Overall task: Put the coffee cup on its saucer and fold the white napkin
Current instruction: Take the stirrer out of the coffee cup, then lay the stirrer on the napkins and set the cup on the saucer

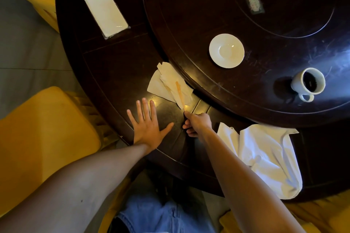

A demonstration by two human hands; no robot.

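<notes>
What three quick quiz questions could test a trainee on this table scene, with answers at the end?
1. True or false: the coffee cup stands on its saucer.
2. Which hand pinches the amber stirrer: A left, B right?
3. Fill in: the left hand lies ____ on the table.

Key: 1 false, the cup stands apart on the raised turntable. 2 B, the right hand. 3 flat. The white napkin is still crumpled.
</notes>
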